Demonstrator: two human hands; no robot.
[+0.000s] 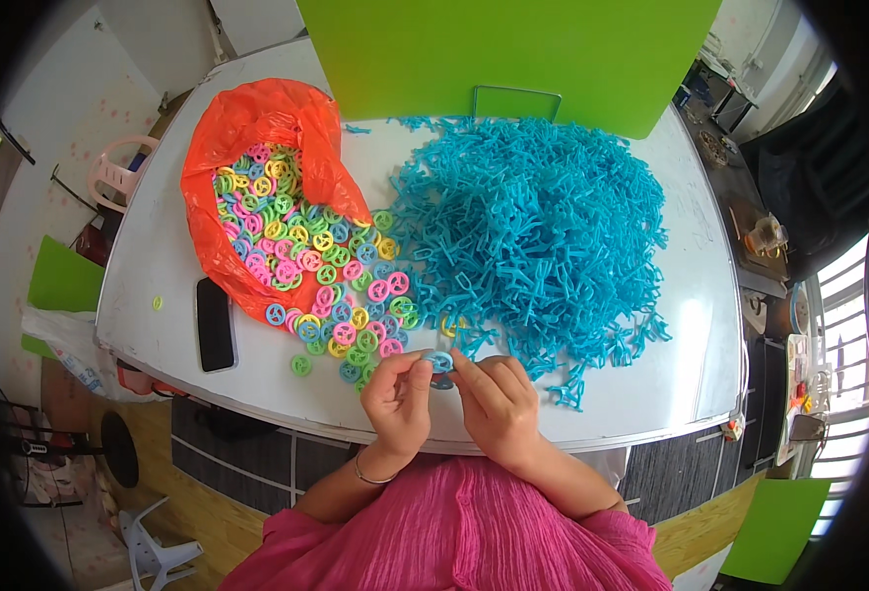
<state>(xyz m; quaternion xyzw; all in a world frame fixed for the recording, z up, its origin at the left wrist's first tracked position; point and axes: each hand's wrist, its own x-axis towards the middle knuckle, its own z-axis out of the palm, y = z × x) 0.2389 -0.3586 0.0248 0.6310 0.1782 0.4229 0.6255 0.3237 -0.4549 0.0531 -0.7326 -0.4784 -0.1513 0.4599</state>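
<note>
Light-blue plastic wheel [439, 361] sits between the two hands, just above the near edge of the white table [691, 379]. Left hand [396, 402] pinches its left side, thumb and index closed on the rim. Right hand [499, 402] has thumb and index drawn close together at the right edge of the wheel; can't tell whether they grip the rim or some small part hidden between them. Other right fingers are curled in.

Handling, best guess: very light, fairly stiff moulded plastic, smooth enough to slip or spin if pinched off-centre. Rim looks sturdy; spokes are probably the weak spot, so no hard squeeze across the middle. Best hold: thumb and index on opposite faces of the rim, centre left uncovered.

Looks: small, round, pale blue, openings inside the rim; finer detail too small to read. Similar wheels in pink, yellow, green and blue spill from the red plastic bag [208, 222], left of centre. Big tangled heap of blue plastic pieces [543, 236], thin and branched, lies beyond the right hand.
</note>
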